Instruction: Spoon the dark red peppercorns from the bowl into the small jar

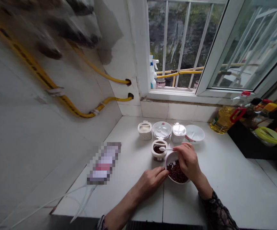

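Observation:
My right hand (pixel 188 161) is closed on the handle of a small white spoon (pixel 165 149). The spoon's tip is over the opening of a seasoning jar (pixel 159 156) with dark contents, its clear lid raised. Just in front stands a white bowl (pixel 166 159) partly filled with dark reddish-brown pieces (pixel 177 172), too small to name. My left hand (pixel 151 182) grips the bowl's left rim, fingers pressed together. My right hand and forearm hide the bowl's right side.
Behind are two more seasoning jars (pixel 145 130) (pixel 178 132), a bowl (pixel 162 125) and another white bowl (pixel 194 134). An oil bottle (pixel 222 118) and a dark box (pixel 242 143) of bottles stand at right. A blurred-out device (pixel 105 163) with white cables lies left.

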Demonstrator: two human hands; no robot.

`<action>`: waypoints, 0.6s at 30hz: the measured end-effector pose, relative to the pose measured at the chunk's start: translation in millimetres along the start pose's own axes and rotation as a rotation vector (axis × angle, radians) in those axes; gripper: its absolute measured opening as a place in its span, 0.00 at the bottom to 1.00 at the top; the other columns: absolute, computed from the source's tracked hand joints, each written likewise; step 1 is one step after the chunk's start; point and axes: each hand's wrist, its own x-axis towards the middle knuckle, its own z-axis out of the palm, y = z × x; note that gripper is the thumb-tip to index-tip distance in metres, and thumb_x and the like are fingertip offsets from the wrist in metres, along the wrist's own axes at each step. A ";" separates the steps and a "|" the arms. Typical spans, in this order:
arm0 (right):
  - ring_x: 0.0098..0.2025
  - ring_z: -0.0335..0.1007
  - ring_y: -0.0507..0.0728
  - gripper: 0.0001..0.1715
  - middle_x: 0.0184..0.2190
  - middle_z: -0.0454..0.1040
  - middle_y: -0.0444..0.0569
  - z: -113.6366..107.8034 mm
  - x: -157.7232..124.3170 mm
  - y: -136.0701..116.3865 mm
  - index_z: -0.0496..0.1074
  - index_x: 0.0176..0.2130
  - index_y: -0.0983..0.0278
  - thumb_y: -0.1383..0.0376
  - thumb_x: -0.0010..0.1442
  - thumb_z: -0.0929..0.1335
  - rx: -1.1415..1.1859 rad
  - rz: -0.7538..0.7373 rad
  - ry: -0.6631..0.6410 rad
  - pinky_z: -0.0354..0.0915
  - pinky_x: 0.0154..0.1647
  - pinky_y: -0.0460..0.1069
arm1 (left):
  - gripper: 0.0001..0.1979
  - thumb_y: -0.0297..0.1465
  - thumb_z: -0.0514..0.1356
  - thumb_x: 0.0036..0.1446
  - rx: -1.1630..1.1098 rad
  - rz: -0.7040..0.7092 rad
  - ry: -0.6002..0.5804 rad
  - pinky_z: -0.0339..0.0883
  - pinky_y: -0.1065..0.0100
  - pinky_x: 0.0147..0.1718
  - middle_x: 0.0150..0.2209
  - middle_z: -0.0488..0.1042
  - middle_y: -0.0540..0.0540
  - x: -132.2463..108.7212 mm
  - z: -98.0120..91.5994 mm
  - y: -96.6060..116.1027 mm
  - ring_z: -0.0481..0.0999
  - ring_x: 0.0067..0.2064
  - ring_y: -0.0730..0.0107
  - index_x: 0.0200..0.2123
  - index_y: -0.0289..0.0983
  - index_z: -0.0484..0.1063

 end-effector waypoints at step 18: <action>0.28 0.70 0.54 0.11 0.26 0.76 0.44 -5.4 -16.9 9.7 0.69 0.31 0.62 0.73 0.58 0.60 -0.128 0.186 -0.252 0.58 0.51 0.57 | 0.09 0.26 0.49 0.68 -0.005 0.008 0.034 0.74 0.74 0.30 0.37 0.76 0.43 -0.5 -1.2 0.4 0.78 0.34 0.71 0.46 0.34 0.67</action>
